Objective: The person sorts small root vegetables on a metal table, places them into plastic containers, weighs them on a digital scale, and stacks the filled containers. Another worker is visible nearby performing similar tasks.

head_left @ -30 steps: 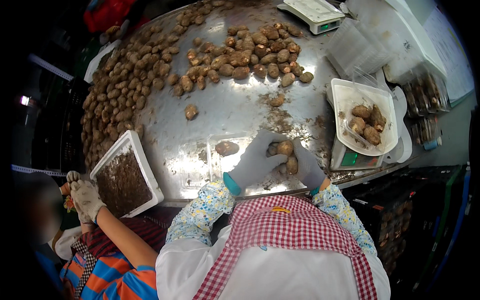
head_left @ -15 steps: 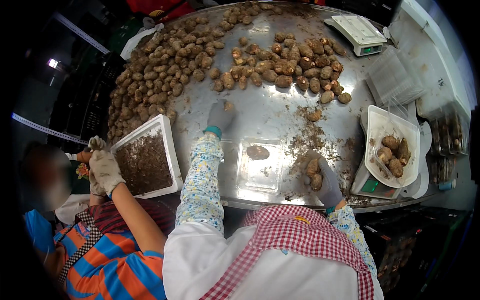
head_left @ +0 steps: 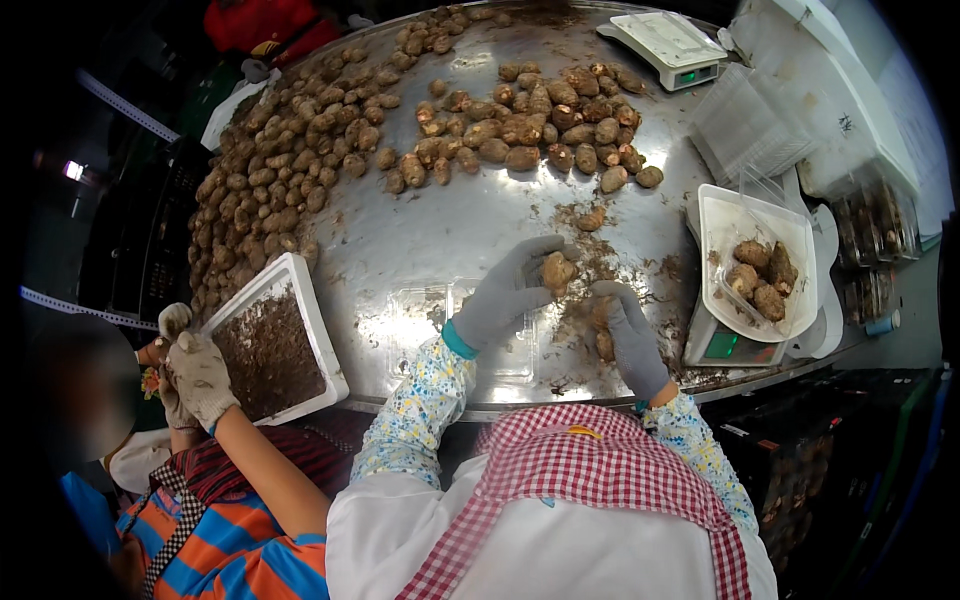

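My gloved left hand (head_left: 508,293) is closed on a brown taro (head_left: 558,274), held by thumb and fingertips over the metal table. Close by on the right, my gloved right hand (head_left: 637,340) grips taro (head_left: 603,338); its fingers partly hide what is there, so I cannot tell whether it is one piece or two. Beneath my left hand lies a clear plastic tray (head_left: 513,368), partly covered by the hand and sleeve. Beyond both hands, one loose taro (head_left: 592,219) rests among crumbs of soil.
A large taro heap (head_left: 270,160) covers the table's left, a smaller group (head_left: 540,125) its far middle. On the right, a scale (head_left: 728,345) bears a white dish (head_left: 712,225) with taros; stacked clear trays (head_left: 750,120) stand behind. A co-worker's gloved hands (head_left: 200,370) are beside a soil-filled white box (head_left: 330,350).
My left hand has come back and to the right, bringing a taro beside my right hand. The view has shifted, so the table's things sit further left. My right hand still grips taro.
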`<state>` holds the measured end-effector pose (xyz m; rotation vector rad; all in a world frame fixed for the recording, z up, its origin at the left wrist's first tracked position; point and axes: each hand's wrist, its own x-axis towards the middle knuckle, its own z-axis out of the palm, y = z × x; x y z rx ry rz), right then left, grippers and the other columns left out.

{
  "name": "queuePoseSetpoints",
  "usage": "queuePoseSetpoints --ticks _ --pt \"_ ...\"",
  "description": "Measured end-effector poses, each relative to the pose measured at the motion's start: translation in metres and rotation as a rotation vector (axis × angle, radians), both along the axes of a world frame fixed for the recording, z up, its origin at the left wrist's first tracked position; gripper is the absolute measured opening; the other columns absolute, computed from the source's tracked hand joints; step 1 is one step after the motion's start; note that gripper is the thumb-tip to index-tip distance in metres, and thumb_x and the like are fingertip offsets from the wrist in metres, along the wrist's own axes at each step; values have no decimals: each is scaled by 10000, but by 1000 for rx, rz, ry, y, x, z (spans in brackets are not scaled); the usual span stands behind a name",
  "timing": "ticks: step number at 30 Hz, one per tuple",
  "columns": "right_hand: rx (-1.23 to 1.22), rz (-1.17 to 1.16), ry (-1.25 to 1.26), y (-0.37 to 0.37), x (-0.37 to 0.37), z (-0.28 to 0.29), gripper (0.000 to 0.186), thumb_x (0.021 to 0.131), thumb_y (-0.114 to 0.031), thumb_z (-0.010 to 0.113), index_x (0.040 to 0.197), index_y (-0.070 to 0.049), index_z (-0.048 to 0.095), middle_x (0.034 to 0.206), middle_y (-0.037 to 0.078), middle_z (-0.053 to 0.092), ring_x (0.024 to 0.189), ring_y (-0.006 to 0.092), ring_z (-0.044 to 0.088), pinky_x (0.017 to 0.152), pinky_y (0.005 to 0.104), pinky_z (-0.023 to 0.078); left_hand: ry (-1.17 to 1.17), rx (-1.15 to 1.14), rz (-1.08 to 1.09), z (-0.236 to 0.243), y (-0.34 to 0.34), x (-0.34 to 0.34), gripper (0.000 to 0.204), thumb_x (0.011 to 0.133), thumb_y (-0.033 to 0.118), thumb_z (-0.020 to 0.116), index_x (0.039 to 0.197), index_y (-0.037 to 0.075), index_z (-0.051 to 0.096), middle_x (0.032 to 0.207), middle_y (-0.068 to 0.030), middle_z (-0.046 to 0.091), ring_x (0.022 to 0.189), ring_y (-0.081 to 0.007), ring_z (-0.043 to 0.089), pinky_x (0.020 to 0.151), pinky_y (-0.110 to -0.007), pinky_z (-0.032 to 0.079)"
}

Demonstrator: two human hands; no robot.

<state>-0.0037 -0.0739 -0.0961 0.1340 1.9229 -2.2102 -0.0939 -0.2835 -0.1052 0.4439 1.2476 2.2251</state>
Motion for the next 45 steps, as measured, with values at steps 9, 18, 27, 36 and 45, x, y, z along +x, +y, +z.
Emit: queuePoseSetpoints --ticks 9,18,27,36,45 --pt "-407 -12 -214 -4 7 -15 711 942 -576 565 1447 -131 338 1176 59 536 935 125 587 736 251 546 -99 61 -53 4 21 40 740 832 162 754 1458 47 377 1483 -156 437 1314 -274 490 1118 -417 389" --pt "-168 172 -100 23 22 38 779 885 -458 680 1429 -15 339 1194 81 527 1094 176 540 903 299 488 850 -388 60 4 54 62 486 849 -11 637 1311 70 513 1486 -277 377 1436 -449 263 1177 -475 226" --pt "1131 -617 533 104 4 112 682 727 -309 823 1330 -125 564 1204 132 543 1001 260 627 848 397 542 330 -438 96 38 64 60 763 902 124 610 1560 73 227 1563 -153 313 1436 -265 323 1174 -407 282" --pt "1118 -723 183 169 -12 120 541 839 -375 736 1274 -71 629 1137 165 666 910 254 674 780 348 529 -7 -394 102 24 45 63 403 950 63 556 1337 -36 505 1210 -137 613 1092 -195 611 947 -316 497" --pt "601 -1110 459 171 43 124 222 957 -171 630 1045 13 718 788 2 652 661 40 528 596 209 427 -81 -213 142 -4 29 57 316 1019 92 454 1280 -82 499 1170 -167 608 1037 -238 643 920 -352 539"
